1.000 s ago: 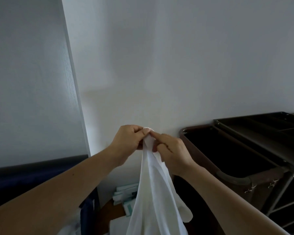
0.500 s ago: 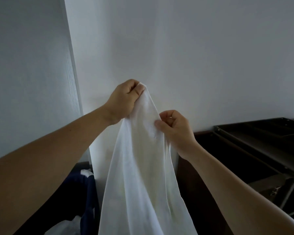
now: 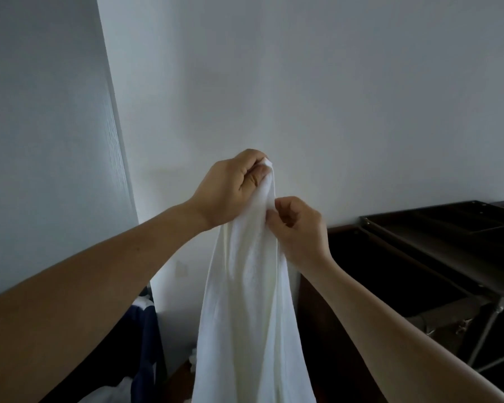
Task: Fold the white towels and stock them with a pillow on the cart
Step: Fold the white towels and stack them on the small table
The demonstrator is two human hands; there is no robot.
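Towel (image 3: 245, 301) hangs straight down, long axis vertical; left hand (image 3: 230, 190) pinches its top corner, right hand (image 3: 297, 228) grips the edge just below.

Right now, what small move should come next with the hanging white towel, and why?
Probably slide the right hand along the top edge of the white cloth towel, away from the left hand, to spread it: both hands pinch it close together, so it hangs bunched.
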